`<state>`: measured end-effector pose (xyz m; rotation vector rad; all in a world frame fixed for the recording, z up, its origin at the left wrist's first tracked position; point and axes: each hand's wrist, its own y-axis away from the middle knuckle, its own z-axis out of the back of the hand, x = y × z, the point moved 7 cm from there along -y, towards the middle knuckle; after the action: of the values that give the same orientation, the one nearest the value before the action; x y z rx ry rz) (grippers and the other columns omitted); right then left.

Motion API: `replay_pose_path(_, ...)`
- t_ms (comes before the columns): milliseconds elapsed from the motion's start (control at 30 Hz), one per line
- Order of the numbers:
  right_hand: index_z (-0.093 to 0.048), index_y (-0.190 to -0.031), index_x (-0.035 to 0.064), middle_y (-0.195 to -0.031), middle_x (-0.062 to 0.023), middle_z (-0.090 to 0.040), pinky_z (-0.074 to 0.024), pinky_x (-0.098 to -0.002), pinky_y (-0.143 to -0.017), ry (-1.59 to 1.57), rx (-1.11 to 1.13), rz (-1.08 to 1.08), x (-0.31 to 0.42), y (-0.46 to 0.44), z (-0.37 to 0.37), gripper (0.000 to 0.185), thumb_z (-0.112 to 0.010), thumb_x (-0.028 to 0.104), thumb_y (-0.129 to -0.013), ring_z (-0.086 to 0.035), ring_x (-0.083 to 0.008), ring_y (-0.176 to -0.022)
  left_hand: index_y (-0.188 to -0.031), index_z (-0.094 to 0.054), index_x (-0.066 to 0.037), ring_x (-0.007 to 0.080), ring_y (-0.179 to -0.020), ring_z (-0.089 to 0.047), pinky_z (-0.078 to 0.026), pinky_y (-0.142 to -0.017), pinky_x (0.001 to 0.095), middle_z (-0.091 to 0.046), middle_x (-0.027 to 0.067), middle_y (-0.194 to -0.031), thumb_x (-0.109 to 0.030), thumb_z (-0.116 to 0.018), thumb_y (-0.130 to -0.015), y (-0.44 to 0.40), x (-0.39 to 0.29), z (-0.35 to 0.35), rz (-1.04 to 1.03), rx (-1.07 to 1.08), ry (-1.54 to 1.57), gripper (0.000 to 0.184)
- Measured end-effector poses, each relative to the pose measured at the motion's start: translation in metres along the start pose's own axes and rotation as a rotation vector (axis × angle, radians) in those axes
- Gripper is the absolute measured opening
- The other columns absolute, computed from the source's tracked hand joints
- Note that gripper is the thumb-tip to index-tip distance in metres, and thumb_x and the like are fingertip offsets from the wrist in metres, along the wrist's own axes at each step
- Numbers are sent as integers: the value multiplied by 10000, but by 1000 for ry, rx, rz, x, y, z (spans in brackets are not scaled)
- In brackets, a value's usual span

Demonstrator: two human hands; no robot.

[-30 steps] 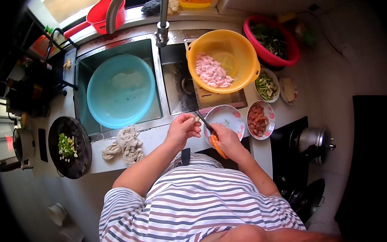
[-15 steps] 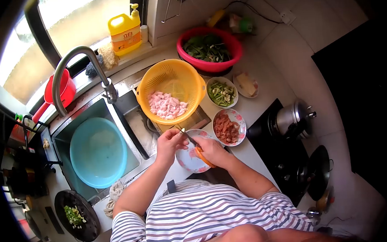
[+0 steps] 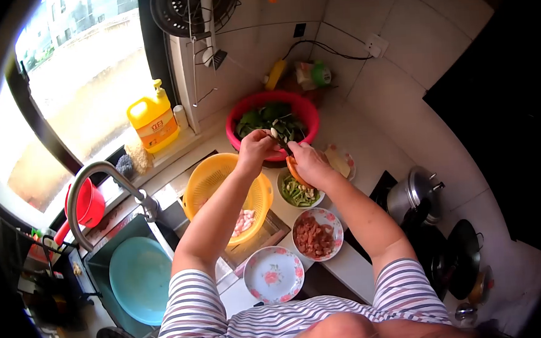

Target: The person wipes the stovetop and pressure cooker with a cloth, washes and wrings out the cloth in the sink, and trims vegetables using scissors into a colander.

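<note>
My left hand (image 3: 259, 150) is closed in a pinch on a small white piece (image 3: 274, 133), too small to name surely. In my right hand (image 3: 311, 164) is a pair of scissors with orange handles (image 3: 295, 171), its dark blades pointing at the white piece. Both hands are raised near the front rim of a pink basin (image 3: 307, 114) of leafy greens. Below my right hand stands a bowl of cut green vegetables (image 3: 298, 194). A yellow colander (image 3: 206, 179) with pale pink meat pieces is partly hidden behind my left forearm.
A floral plate (image 3: 273, 275) lies close to my body, beside a bowl of reddish meat (image 3: 315, 237). To the left, a blue basin (image 3: 140, 279) sits in the sink under a curved faucet (image 3: 91, 170). A pressure cooker (image 3: 413, 198) and a wok (image 3: 465, 257) stand on the right.
Both hands have moved up and away from above the floral plate to near the pink basin, still holding the white piece and scissors. The camera view has tilted upward.
</note>
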<state>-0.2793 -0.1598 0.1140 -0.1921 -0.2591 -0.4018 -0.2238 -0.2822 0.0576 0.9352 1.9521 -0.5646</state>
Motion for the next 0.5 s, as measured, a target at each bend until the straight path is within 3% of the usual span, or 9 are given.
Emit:
replay_pose_path(67,-469,-1063,72,-968,-194,-535,-434,-446,-743,92,2,-31,-11,-11,-4,301,-549,129,-778,-535,-382,-908,-925,-529,21,157,-702,-594,-557,-646,301,-576,84,-819,-37,-520,-833,-15,9,0,27,4,8,109)
replay_pose_path(100,-467,-980,86,-966,-167,-551,-426,-504,-745,68,-18,-14,-14,-14,-3,226,-556,170,-790,-557,-363,-892,-922,-528,16,156,-707,-591,-555,-662,305,-573,79,-815,-33,-518,-833,-19,14,0,47,-10,85,103)
replay_pose_path(300,-472,-950,77,-915,-170,-570,-442,-478,-737,72,46,-28,-26,-32,-10,206,-557,172,-788,-567,-374,-859,-890,-524,-2,161,-728,-594,-547,-673,304,-574,72,-812,-63,-524,-865,-31,28,0,97,21,268,66)
replay_pose_path(500,-465,-927,63,-866,-186,-569,-443,-466,-688,123,46,15,-22,-33,-9,209,-567,163,-774,-557,-395,-834,-887,-527,13,155,-696,-596,-548,-652,291,-587,83,-797,-55,-514,-872,-39,27,13,72,34,70,71)
